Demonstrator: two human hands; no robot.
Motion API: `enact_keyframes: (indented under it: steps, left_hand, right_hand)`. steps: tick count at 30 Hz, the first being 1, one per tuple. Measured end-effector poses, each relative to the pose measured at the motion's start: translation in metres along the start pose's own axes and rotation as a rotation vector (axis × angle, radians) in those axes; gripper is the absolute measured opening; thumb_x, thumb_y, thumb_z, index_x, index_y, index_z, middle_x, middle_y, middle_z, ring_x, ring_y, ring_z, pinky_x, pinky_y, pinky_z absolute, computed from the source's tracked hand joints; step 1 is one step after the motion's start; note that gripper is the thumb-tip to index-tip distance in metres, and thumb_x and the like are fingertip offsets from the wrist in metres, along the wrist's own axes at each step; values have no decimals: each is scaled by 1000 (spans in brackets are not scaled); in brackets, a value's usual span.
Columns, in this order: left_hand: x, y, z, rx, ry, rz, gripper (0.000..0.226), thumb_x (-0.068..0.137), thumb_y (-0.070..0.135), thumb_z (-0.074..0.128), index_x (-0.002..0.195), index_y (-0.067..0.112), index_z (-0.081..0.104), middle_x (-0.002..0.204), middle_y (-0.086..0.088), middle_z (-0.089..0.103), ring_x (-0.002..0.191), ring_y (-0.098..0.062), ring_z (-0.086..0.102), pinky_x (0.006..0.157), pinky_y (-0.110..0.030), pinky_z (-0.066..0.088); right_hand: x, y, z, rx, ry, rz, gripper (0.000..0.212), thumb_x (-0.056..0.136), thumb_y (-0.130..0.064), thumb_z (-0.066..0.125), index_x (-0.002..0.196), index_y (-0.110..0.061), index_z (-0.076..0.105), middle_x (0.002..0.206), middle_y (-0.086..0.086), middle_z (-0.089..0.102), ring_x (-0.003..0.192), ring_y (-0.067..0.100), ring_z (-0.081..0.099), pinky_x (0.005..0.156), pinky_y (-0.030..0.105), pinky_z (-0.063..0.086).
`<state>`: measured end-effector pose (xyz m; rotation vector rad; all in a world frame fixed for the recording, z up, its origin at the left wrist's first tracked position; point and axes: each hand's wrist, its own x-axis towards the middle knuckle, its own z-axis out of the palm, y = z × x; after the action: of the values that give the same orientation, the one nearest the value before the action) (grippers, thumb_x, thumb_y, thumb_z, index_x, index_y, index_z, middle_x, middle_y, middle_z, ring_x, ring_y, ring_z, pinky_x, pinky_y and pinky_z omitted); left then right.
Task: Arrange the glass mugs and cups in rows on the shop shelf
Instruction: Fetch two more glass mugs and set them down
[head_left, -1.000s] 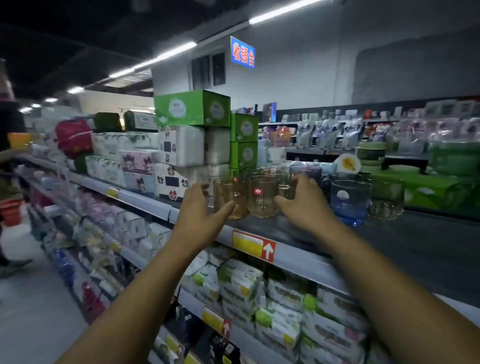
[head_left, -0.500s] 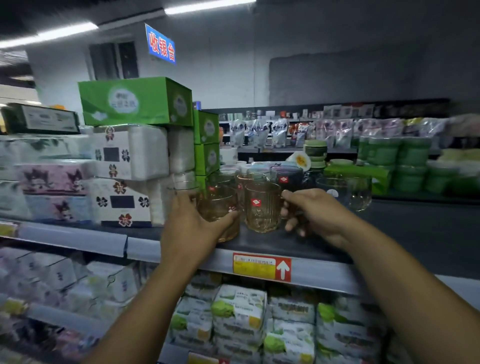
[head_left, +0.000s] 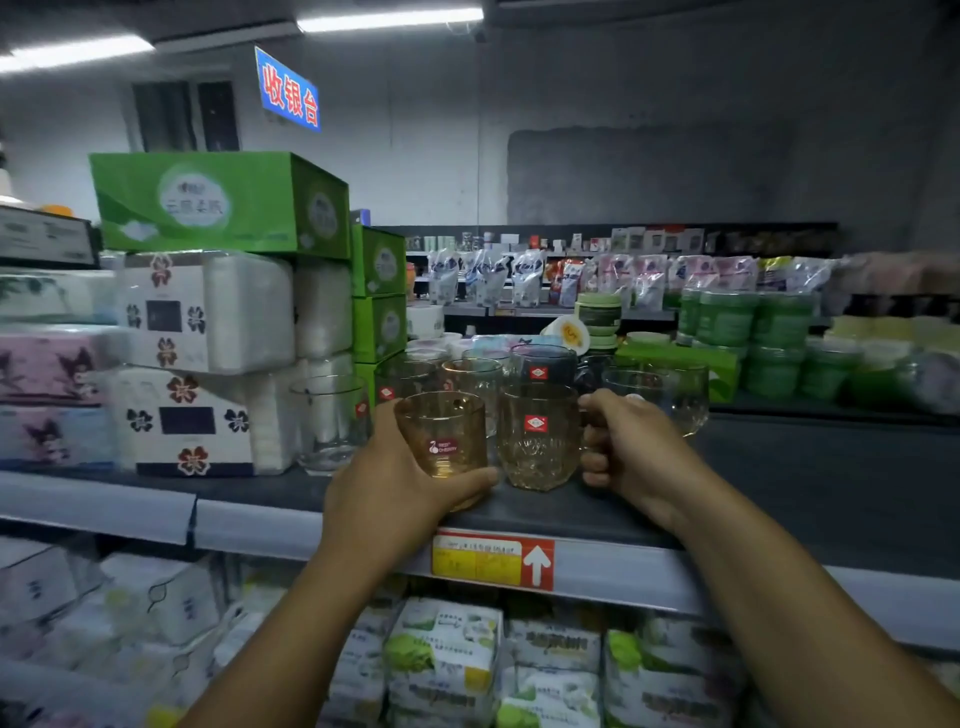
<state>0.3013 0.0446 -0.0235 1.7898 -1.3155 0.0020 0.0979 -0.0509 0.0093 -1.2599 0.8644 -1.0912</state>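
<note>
Glass mugs and cups (head_left: 478, 379) are bunched on the dark top shelf (head_left: 779, 493), just right of the stacked tissue packs (head_left: 208, 312), and there is no clean row yet. My left hand (head_left: 384, 488) is wrapped round the amber cup (head_left: 441, 436), thumb low across its front. That cup has come forward to the shelf lip since half a second ago. My right hand (head_left: 628, 452) has closed up: its fingers (head_left: 597, 462) were only reaching in before and are now curled tight against the side of the clear patterned mug (head_left: 537, 441). I'd say both front pieces are in hand, ready to sit side by side as a front row.

The mug's handle is mostly buried under those fingers. My thumb hides the amber cup's base, so I can't tell whether it's lifted or resting. Behind, the glasses blur together and I can't count them. The red stickers (head_left: 536, 423) are unreadable.
</note>
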Motion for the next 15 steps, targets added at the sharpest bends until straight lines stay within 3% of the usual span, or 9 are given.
enact_keyframes:
  steps: [3,6,10,12,15]
  left_hand:
    - [3,0,7,-89,43,13,98,52,74,82,133,38,38,111,18,64,96,-10,62,80,-32,49]
    - [8,1,8,-277,28,115,99,53,62,90,137,46,39,114,24,63,101,-6,65,86,-34,55]
    - [6,20,8,-527,15,209,97,57,41,94,140,48,43,118,26,63,100,8,64,79,-12,52]
    - [1,35,10,-615,-3,240,95,55,42,91,137,49,44,116,27,64,99,14,62,73,-5,49]
    - [-13,66,17,-718,-60,275,83,51,44,89,125,53,51,109,32,67,98,12,64,74,-7,50]
  right_hand:
    - [-8,1,-5,30,54,-27,21,102,-19,47,83,-20,39,53,-5,29,46,12,25,47,26,20]
    - [-20,-5,-15,67,88,-45,25,102,-18,47,79,-21,40,55,-5,28,47,12,23,50,28,18]
    - [-44,-22,-34,98,127,-98,30,102,-18,48,73,-21,39,60,-2,25,50,13,21,54,32,15]
    - [-58,-30,-48,126,155,-123,34,102,-18,48,70,-22,37,60,-3,24,50,13,20,56,34,13]
    - [-82,-39,-74,189,208,-150,37,102,-18,49,68,-23,34,60,-4,21,52,14,17,56,33,12]
